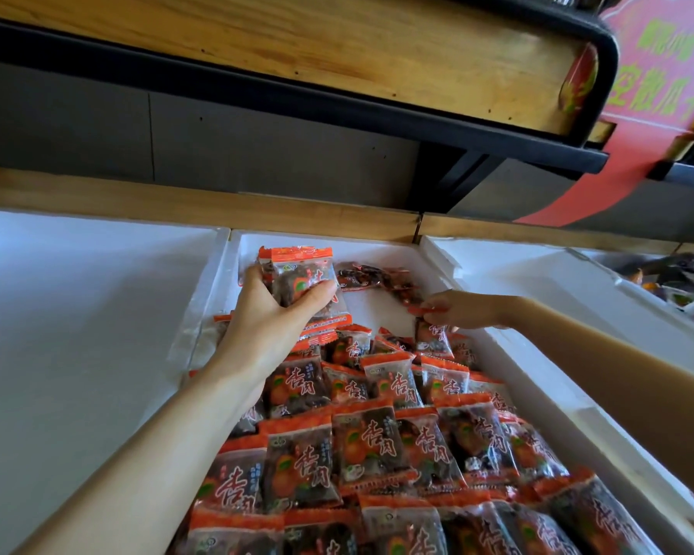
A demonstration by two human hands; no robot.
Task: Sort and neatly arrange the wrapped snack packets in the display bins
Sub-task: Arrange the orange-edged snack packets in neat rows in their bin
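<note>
Head view: at near edge, orange-sealed clear plastic snack packets of dark fruit lie in overlapping rows, filling near part of middle white foam display bin. Further in, left hand curled round small stack of same packets, held upright over bin's left side. Right hand pinches orange top seal of single packet near right wall, at far end of rows. Beyond, few loose packets on bare bin floor by back wall. Wooden shelf overhead.
</note>
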